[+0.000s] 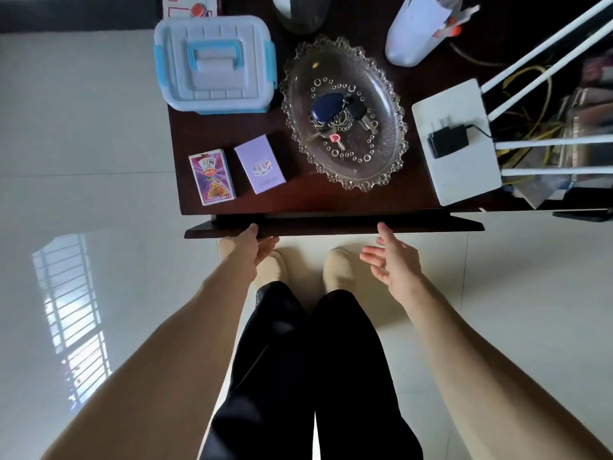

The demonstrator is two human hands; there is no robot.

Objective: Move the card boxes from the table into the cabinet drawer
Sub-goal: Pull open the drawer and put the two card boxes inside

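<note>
From the head view, a person stands at a dark wood counter (pixel 298 204), bare arms reaching forward over black trousers and beige shoes. The left hand (pixel 253 249) is at the counter's front edge, its fingers (pixel 265 247) curled under the dark ledge (pixel 331 227) there; whether they grip it I cannot tell. The right hand (pixel 391 260) hangs just before the same edge, palm turned inward, fingers (pixel 373 257) spread apart and holding nothing.

Two card boxes lie flat near the counter's front left corner, side by side with a narrow gap: a red-and-purple box (pixel 212 176) on the left and a lilac box (pixel 259 168) on the right. Behind them sits a pale tub (pixel 214 63) with blue clips. To the right of the boxes is a glass dish (pixel 381 167) holding keys (pixel 335 116). Further right, a black adapter (pixel 447 141) rests on a white board (pixel 454 180).
</note>
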